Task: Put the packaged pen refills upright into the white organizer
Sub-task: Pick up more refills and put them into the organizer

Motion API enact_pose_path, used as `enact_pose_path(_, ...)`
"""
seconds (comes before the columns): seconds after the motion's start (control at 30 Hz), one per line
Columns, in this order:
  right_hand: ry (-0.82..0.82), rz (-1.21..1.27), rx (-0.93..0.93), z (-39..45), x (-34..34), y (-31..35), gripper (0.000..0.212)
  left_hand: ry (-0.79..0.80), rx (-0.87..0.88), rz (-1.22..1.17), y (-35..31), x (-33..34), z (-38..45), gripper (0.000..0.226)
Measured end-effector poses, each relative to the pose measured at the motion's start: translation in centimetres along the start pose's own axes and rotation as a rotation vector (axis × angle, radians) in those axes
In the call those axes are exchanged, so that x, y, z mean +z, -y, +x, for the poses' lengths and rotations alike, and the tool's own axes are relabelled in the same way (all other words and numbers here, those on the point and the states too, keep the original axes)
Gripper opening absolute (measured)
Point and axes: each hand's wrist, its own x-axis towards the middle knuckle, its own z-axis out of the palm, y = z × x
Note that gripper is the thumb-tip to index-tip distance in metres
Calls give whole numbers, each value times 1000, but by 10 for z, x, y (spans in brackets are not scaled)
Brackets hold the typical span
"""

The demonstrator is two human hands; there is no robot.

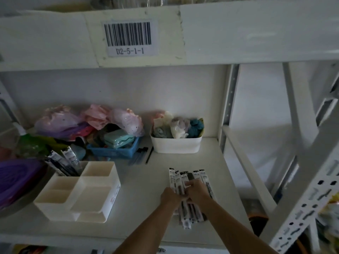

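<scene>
A fanned pile of packaged pen refills (189,178) lies flat on the white shelf, right of centre. My left hand (169,197) and my right hand (197,192) both rest on the pile, fingers curled around its middle. The white organizer (95,195) with several compartments stands to the left of the pile. A few packaged refills (67,163) stand upright and lean left in its back left compartment. The other compartments look empty.
A blue basket (113,152) full of small goods and pink bags sits behind the organizer. A white bin (175,144) of cloth items stands at the back. Loose dark pens (145,154) lie between them. A purple lid (16,178) is at the left; a shelf post (227,110) is at the right.
</scene>
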Motion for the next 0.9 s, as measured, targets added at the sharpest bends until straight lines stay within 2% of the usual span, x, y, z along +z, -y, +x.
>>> enact_pose_path(0.13,30,112,50,7,3,-2,27,66,-14,-120,6,-3,8,37)
enact_pose_path(0.27,-48,80,38,7,1,-2,27,54,-16,-188,3,-11,10,46)
enact_pose_path(0.37,-17,99,-3,-1,1,9,39,100,94,-292,-6,-23,6,42)
enact_pose_path(0.5,20,18,-194,-7,6,33,24,110,264,-297,-18,-45,-6,32)
enact_pose_path(0.6,-37,-7,-311,-13,11,53,17,-28,346,-147,-23,-62,-10,32)
enact_pose_path(0.8,-119,31,-530,-27,34,97,13,-415,536,427,-24,-112,-14,34)
enact_pose_path(0.9,-148,18,-644,-37,56,129,20,-486,618,369,-20,-150,-14,33)
